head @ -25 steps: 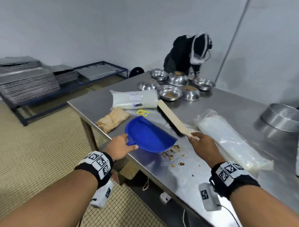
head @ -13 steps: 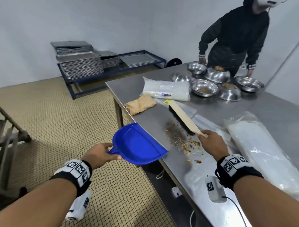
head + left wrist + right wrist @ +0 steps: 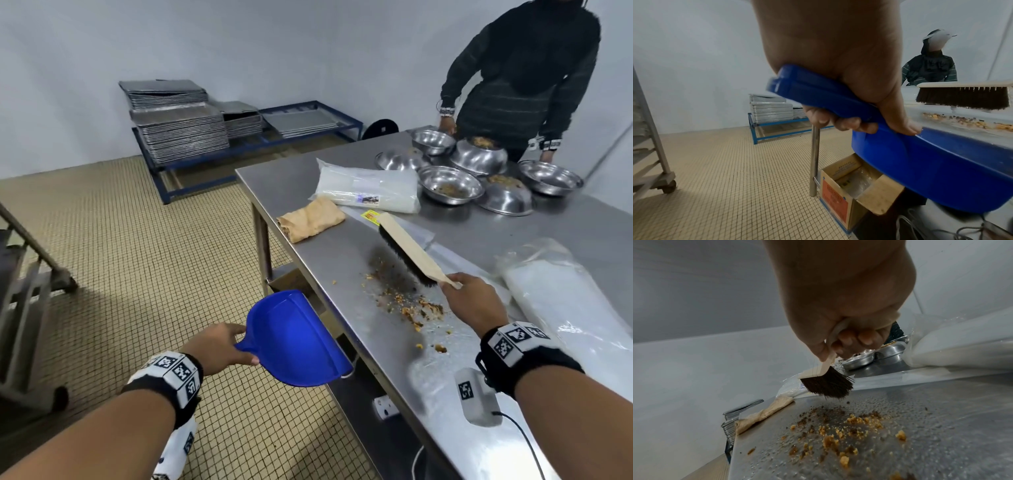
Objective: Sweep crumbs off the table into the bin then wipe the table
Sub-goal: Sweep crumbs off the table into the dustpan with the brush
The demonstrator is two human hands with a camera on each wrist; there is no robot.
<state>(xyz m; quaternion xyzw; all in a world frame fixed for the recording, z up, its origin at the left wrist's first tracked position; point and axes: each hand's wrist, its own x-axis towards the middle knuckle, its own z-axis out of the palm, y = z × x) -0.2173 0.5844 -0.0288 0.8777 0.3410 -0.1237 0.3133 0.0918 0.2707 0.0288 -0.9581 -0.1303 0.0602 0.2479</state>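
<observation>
My left hand (image 3: 222, 346) grips the handle of a blue dustpan (image 3: 294, 339) (image 3: 931, 170), held just off the steel table's (image 3: 308, 263) near edge, below the tabletop. My right hand (image 3: 469, 305) grips the wooden handle of a brush (image 3: 407, 250) (image 3: 828, 382) with dark bristles, raised slightly over the table. Brown and orange crumbs (image 3: 407, 301) (image 3: 838, 431) lie scattered on the table between brush and edge. A tan cloth (image 3: 311, 219) lies folded near the table's far left corner.
Another person (image 3: 520, 75) stands at the far end by several steel bowls (image 3: 448, 185). Plastic bags (image 3: 370, 188) (image 3: 565, 294) lie on the table. An open cardboard box (image 3: 857, 193) sits under the table by its leg. Stacked trays (image 3: 178, 126) rest on a blue rack.
The dustpan came off the tabletop and now hangs beside the table's edge, lower down. The brush lifted back over the crumbs, which lie uncovered. The view turned left.
</observation>
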